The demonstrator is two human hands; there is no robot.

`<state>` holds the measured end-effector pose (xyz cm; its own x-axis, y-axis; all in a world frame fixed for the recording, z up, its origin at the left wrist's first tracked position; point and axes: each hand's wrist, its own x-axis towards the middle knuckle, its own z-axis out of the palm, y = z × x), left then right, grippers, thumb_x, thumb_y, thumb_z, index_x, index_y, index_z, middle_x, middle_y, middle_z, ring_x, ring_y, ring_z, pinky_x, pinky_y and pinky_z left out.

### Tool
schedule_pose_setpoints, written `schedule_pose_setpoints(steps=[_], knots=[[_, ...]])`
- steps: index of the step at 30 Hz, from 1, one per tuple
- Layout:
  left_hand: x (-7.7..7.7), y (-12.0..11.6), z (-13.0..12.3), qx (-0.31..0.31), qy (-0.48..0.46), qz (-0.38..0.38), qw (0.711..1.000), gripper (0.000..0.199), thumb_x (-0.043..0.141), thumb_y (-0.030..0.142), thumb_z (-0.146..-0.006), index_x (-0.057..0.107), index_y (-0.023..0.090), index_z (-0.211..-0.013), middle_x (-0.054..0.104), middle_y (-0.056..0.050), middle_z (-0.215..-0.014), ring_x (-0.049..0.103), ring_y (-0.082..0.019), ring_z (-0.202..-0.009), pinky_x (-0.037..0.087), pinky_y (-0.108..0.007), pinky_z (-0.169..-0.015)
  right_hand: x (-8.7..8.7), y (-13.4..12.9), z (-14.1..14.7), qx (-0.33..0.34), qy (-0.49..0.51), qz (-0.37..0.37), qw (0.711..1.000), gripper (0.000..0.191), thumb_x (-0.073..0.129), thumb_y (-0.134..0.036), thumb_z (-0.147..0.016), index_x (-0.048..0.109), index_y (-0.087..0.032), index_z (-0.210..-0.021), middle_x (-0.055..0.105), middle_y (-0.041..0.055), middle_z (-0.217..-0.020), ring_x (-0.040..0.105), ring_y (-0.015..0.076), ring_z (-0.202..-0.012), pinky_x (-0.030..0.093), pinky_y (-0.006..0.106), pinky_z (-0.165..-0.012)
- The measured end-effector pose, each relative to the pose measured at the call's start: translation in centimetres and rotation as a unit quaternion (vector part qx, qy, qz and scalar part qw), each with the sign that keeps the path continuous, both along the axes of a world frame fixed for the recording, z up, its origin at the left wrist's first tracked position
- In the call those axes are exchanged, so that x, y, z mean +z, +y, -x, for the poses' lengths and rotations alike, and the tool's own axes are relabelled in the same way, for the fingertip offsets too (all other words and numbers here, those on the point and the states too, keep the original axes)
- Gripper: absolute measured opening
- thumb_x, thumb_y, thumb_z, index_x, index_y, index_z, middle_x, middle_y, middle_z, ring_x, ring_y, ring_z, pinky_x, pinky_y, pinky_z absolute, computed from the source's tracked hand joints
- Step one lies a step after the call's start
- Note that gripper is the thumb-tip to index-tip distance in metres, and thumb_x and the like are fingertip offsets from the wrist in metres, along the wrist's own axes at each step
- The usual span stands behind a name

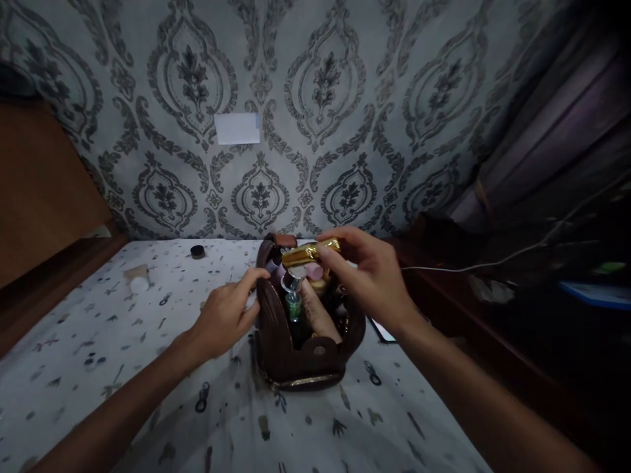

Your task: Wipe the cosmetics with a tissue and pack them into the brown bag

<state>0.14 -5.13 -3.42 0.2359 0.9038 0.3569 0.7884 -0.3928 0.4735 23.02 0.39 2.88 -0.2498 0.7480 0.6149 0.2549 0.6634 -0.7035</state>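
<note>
Both forearms run in from the lower edge, which cuts them off, above a white cloth (pixel 236 420) printed with small dark figures. On it sits a brown bag (pixel 300 364), its top open and a zipper curving along the near base.

The left hand (pixel 229 315) has its fingertips on the bag's left rim; whether the thumb closes against it, I cannot tell. The right hand (pixel 365 269) clamps a shiny gold tube (pixel 310 252) between thumb and fingers, holding it nearly level over the bag's opening; the fingers cover part of its right end.

Inside the bag, a clear and green bottle (pixel 293 307) stands beside a leaning beige tube (pixel 320 314). A pink item (pixel 314 270) shows under the gold tube, and the deeper contents are lost in shadow. Right of the bag, a flat white thing with a dark edge (pixel 384 330) is mostly hidden.

Farther left lie a pale container (pixel 138 279), too blurred to identify, and a dark round disc (pixel 197 251). A white cable (pixel 444 269) crosses the murky right side. Behind, a white plate (pixel 237 129) hangs on the patterned wall (pixel 325 85).
</note>
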Motion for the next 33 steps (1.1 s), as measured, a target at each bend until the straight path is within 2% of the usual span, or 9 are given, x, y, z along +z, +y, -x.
schedule_pose_setpoints(steps=[3,8,11,18,22,25,27,31,33], knots=[[-0.2,0.0,0.1,0.001,-0.006,-0.016,1.0,0.04,0.041,0.023,-0.092,0.048,0.023,-0.131,0.069,0.001,-0.085,0.063,-0.017,-0.065,0.042,-0.026,-0.065,0.3,2.7,1.5,0.001,-0.104,-0.034,0.994,0.013,0.062,-0.026,-0.088,0.07,-0.017,-0.092,0.073,0.0026,-0.083,0.066,0.0162,-0.076,0.047,0.027,-0.071],[-0.6,0.1,0.3,-0.008,-0.007,-0.049,0.999,0.04,0.041,0.022,-0.093,0.049,0.024,-0.132,0.07,0.0,-0.089,0.067,-0.018,-0.072,0.043,-0.026,-0.068,0.5,5.3,3.5,-0.005,-0.251,0.006,0.968,0.013,0.06,-0.019,-0.087,0.072,-0.017,-0.093,0.071,0.0015,-0.079,0.059,0.0137,-0.069,0.039,0.025,-0.067],[-0.5,0.1,0.3,-0.011,-0.008,-0.051,0.999,0.04,0.041,0.022,-0.093,0.049,0.023,-0.132,0.07,0.0,-0.091,0.063,-0.015,-0.064,0.042,-0.025,-0.064,0.3,5.7,4.0,-0.001,-0.303,0.031,0.953,0.014,0.06,-0.019,-0.086,0.073,-0.017,-0.092,0.07,0.0008,-0.078,0.056,0.0131,-0.067,0.036,0.025,-0.066],[-0.6,0.2,0.2,-0.003,0.003,-0.041,0.999,0.041,0.042,0.024,-0.093,0.049,0.022,-0.133,0.065,0.002,-0.077,0.058,-0.015,-0.057,0.04,-0.024,-0.059,-0.1,7.5,4.8,-0.01,-0.377,0.071,0.923,0.018,0.059,-0.018,-0.085,0.075,-0.018,-0.094,0.072,0.0017,-0.085,0.06,0.0145,-0.078,0.039,0.024,-0.069],[-0.5,0.3,0.3,-0.012,0.0,-0.043,0.999,0.039,0.042,0.023,-0.094,0.05,0.022,-0.133,0.07,-0.001,-0.092,0.063,-0.015,-0.065,0.045,-0.026,-0.064,0.3,8.1,5.3,-0.017,-0.408,0.114,0.906,0.018,0.06,-0.017,-0.083,0.077,-0.017,-0.091,0.073,0.0023,-0.084,0.061,0.0137,-0.077,0.038,0.022,-0.063],[-0.5,0.4,0.2,-0.033,-0.014,-0.068,0.997,0.039,0.043,0.02,-0.095,0.052,0.022,-0.133,0.07,-0.005,-0.107,0.068,-0.017,-0.085,0.05,-0.027,-0.076,1.0,7.9,5.7,-0.021,-0.448,0.124,0.885,0.02,0.06,-0.017,-0.084,0.077,-0.016,-0.094,0.074,0.0034,-0.084,0.063,0.0136,-0.078,0.039,0.021,-0.061],[-0.7,0.5,0.0,-0.046,-0.029,-0.082,0.995,0.041,0.043,0.018,-0.095,0.054,0.022,-0.134,0.067,-0.007,-0.117,0.066,-0.019,-0.102,0.051,-0.029,-0.086,1.5,7.7,5.8,-0.023,-0.473,0.123,0.872,0.021,0.06,-0.016,-0.083,0.078,-0.015,-0.094,0.075,0.0045,-0.086,0.065,0.0142,-0.079,0.04,0.021,-0.061],[-1.4,0.6,-0.7,-0.042,-0.052,-0.072,0.995,0.05,0.043,0.016,-0.094,0.051,0.025,-0.143,0.063,-0.008,-0.12,0.063,-0.021,-0.11,0.052,-0.035,-0.095,2.0,7.1,6.0,-0.027,-0.488,0.12,0.864,0.021,0.062,-0.015,-0.081,0.079,-0.015,-0.093,0.075,0.0053,-0.081,0.066,0.0148,-0.073,0.041,0.021,-0.059],[-2.0,0.7,-1.0,-0.032,-0.071,-0.078,0.994,0.059,0.044,0.014,-0.092,0.044,0.024,-0.15,0.059,-0.01,-0.132,0.06,-0.023,-0.121,0.05,-0.039,-0.103,2.0,7.0,6.0,-0.027,-0.49,0.111,0.864,0.019,0.061,-0.014,-0.081,0.079,-0.016,-0.088,0.073,0.0045,-0.075,0.065,0.0147,-0.069,0.041,0.022,-0.057]])
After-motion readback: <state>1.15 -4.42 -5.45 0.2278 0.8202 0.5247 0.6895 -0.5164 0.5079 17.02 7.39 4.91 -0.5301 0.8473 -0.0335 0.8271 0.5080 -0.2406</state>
